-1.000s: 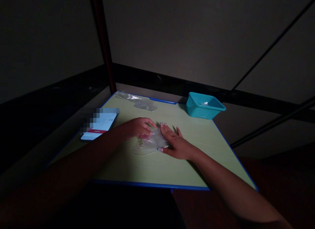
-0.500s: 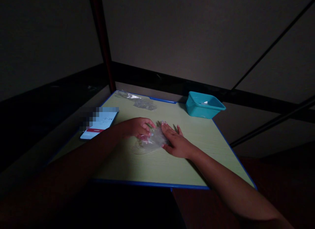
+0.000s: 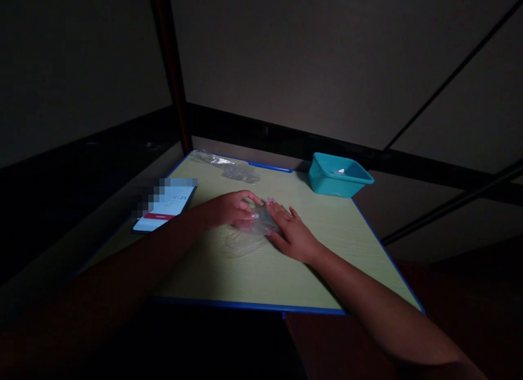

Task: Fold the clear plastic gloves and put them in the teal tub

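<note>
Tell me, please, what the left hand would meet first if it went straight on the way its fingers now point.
The left hand would probably meet the right hand first, just across the clear plastic at their fingertips, though exact depth is hard to judge.

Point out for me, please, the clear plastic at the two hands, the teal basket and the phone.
Clear plastic (image 3: 245,242): head view, on its near, crumpled part.
Teal basket (image 3: 332,186): head view, on its outer front wall.
Phone (image 3: 166,204): head view, on its lit screen.
</note>
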`<control>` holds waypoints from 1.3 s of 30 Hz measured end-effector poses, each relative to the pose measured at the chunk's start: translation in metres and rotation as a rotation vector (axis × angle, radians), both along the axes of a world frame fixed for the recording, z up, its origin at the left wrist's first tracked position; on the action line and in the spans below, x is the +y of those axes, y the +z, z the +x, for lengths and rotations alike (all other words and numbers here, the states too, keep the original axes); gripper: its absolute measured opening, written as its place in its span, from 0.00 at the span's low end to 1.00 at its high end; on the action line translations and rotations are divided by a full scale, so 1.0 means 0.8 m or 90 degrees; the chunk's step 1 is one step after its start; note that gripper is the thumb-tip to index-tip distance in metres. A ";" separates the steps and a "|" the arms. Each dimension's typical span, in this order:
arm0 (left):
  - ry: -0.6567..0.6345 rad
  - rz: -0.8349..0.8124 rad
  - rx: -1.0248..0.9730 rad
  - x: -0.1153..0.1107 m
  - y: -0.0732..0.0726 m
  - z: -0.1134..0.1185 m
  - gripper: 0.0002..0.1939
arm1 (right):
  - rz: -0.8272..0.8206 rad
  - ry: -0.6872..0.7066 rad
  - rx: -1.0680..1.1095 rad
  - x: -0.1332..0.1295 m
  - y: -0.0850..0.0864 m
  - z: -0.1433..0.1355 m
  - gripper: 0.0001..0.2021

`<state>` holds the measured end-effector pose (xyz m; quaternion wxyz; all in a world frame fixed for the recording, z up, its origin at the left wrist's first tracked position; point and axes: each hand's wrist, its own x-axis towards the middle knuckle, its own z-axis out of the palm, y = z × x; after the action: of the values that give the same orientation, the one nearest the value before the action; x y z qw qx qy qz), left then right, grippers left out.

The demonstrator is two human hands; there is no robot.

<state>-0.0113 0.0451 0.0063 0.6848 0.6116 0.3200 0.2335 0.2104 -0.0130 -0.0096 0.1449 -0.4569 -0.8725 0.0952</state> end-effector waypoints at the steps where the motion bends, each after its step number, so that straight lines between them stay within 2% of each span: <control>1: 0.026 0.006 -0.021 -0.002 0.002 0.003 0.25 | 0.002 -0.007 0.042 0.000 0.000 0.000 0.31; 4: 0.128 0.037 -0.065 -0.005 0.004 0.014 0.21 | -0.055 -0.067 0.200 0.005 -0.003 0.002 0.23; 7: 0.209 0.168 -0.047 -0.008 0.002 0.021 0.17 | -0.119 -0.160 0.350 0.015 -0.011 0.008 0.26; 11: 0.187 0.424 0.096 -0.010 -0.005 0.024 0.12 | -0.116 -0.219 0.546 0.032 -0.013 0.024 0.27; 14: 0.186 0.553 0.195 -0.005 -0.011 0.020 0.10 | -0.110 -0.298 0.597 0.044 -0.010 0.042 0.33; 17: 0.241 0.638 0.287 0.006 -0.018 0.012 0.09 | -0.071 -0.356 0.542 0.053 -0.007 0.060 0.32; 19: 0.266 0.665 0.338 0.011 -0.021 0.008 0.09 | -0.054 -0.365 0.436 0.056 -0.005 0.069 0.28; 21: 0.250 0.687 0.360 0.010 -0.023 0.006 0.10 | -0.039 -0.367 0.294 0.056 -0.003 0.072 0.23; 23: 0.191 0.709 0.367 0.005 -0.023 0.007 0.15 | -0.029 -0.375 0.153 0.052 0.001 0.071 0.21; 27: -0.008 0.703 0.404 -0.013 -0.023 0.013 0.26 | -0.049 -0.392 -0.061 0.040 0.015 0.067 0.22; 30: -0.123 0.687 0.410 -0.021 -0.025 0.015 0.31 | -0.072 -0.418 -0.161 0.033 0.026 0.069 0.20; 32: -0.152 0.682 0.412 -0.023 -0.026 0.015 0.33 | -0.041 -0.436 -0.184 0.028 0.031 0.069 0.20; 34: -0.150 0.677 0.424 -0.023 -0.026 0.015 0.33 | 0.020 -0.392 -0.168 0.023 0.032 0.066 0.23; 36: -0.134 0.669 0.449 -0.025 -0.025 0.016 0.34 | 0.046 -0.271 -0.143 0.019 0.027 0.058 0.27; 39: -0.107 0.646 0.502 -0.028 -0.026 0.020 0.36 | -0.022 -0.072 -0.146 0.015 0.013 0.044 0.29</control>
<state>0.0047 0.0224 -0.0147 0.1576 0.9221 0.3483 0.0589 0.2453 -0.0013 0.0006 0.0409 -0.5154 -0.8545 0.0493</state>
